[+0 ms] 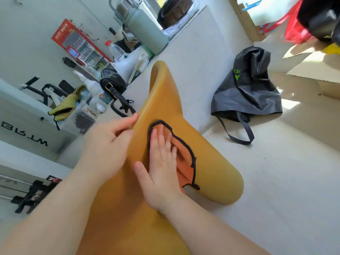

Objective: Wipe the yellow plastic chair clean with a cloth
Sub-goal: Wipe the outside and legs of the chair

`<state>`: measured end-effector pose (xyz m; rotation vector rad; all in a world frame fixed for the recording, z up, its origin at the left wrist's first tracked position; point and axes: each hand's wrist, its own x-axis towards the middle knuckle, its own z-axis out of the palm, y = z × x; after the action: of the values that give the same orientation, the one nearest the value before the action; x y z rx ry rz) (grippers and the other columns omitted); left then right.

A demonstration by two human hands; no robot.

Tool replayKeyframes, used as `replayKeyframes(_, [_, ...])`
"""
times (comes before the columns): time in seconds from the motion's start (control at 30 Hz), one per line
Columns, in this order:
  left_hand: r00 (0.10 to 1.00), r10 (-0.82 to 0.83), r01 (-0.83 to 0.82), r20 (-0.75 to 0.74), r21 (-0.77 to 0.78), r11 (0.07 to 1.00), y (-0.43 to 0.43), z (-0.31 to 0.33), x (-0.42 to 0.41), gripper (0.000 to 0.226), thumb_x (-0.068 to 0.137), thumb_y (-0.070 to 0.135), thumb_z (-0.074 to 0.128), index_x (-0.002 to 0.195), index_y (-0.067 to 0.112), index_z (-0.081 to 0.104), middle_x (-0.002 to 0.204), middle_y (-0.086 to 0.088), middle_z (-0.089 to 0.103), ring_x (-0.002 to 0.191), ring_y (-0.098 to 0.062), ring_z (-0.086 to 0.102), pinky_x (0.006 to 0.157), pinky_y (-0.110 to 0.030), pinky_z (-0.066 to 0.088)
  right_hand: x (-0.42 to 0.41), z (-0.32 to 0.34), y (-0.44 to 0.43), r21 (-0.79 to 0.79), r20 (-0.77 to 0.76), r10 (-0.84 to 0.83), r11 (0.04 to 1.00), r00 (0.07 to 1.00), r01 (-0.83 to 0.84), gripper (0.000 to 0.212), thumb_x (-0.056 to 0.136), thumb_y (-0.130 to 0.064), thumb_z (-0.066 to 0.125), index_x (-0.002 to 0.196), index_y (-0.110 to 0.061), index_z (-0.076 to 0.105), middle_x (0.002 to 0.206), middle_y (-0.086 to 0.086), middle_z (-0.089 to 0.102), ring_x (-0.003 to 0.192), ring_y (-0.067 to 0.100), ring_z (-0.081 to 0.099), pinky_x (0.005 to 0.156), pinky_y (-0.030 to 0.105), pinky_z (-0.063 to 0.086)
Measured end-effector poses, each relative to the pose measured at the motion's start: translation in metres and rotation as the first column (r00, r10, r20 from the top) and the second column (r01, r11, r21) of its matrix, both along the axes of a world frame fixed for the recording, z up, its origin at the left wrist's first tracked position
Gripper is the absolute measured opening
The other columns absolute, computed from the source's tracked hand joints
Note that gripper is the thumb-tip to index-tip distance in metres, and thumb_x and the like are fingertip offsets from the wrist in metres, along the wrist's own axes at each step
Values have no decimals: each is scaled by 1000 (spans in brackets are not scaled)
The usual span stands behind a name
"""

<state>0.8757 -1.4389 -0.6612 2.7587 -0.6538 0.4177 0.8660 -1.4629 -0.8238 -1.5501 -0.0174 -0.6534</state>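
Head | right fingers (pixel 161 137) spread flat on cloth (pixel 185 162) | left fingers (pixel 125 122) grip chair (pixel 165 100) edge | grey bag (pixel 246 92) beside

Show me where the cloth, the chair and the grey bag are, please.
cloth (pixel 185 170): head view, on the orange fold inside its black hem.
chair (pixel 161 96): head view, on the bare yellow surface above the cloth.
bag (pixel 246 96): head view, on the middle of its grey fabric.
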Motion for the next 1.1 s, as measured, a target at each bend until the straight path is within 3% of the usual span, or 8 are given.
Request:
replayKeyframes(0.07, [1000,-8,7,23,20,1000,0,-3,0,42,96,14,57,121,47,63,105,46,50,95,35,44,79,3,33,18,13,-27,75,-11,-8,997,1000,8,88,90,-81,5,161,-32,-13,166,-16,-24,150,7,-30,124,46,-14])
replayKeyframes(0.17, [999,5,-6,33,11,1000,1,-4,1,45,95,14,60,111,56,61,104,46,55,103,25,51,90,-13,41,51,34,-75,185,-45,48,982,998,-39,88,86,-78,5,161,-34,-8,167,-19,-15,153,6,-22,124,49,-16])
replayKeyframes(0.27, [999,33,-33,31,25,999,0,-5,0,45,96,13,60,112,55,62,99,51,57,102,21,54,85,-15,43,66,35,-94,217,-80,71,975,994,-52,91,84,-81,3,162,-35,-5,168,-19,-10,154,9,-17,124,53,-12])
replayKeyframes(0.43, [1000,22,-22,18,-21,1000,-3,-4,-3,38,93,9,60,115,39,68,108,46,60,104,21,54,82,4,36,12,30,-26,135,12,-9,991,1000,8,94,91,-80,15,162,-23,-9,169,-9,-21,154,17,-23,125,49,-10])
replayKeyframes(0.63, [996,69,-73,-59,-69,995,-9,0,-5,47,97,-5,46,113,32,70,101,43,64,101,19,56,78,3,39,3,15,-24,5,12,85,996,996,-85,84,90,-82,4,155,-38,-25,165,-17,-28,152,16,-28,125,48,-8])
replayKeyframes(0.73, [994,82,-88,-70,-80,993,-9,0,-2,50,96,-7,44,112,33,71,106,35,68,104,11,60,83,-3,43,20,17,-43,-7,49,64,998,997,-64,83,93,-79,7,158,-35,-19,165,-16,-27,152,16,-28,124,48,-9])
replayKeyframes(0.87, [992,85,-96,-95,-116,989,-9,0,-2,50,95,-9,45,110,30,72,106,28,70,100,10,61,80,-3,42,68,34,-90,99,64,33,994,997,-39,82,95,-72,12,162,-30,-6,168,-15,-17,154,11,-22,126,46,-6])
replayKeyframes(1.1, [984,125,-138,-126,-106,985,-9,0,-1,44,80,20,46,109,40,72,106,24,69,102,6,59,81,-6,41,135,63,-149,351,-12,119,930,993,-107,95,83,-79,6,163,-29,9,170,-12,5,156,9,-3,127,48,0])
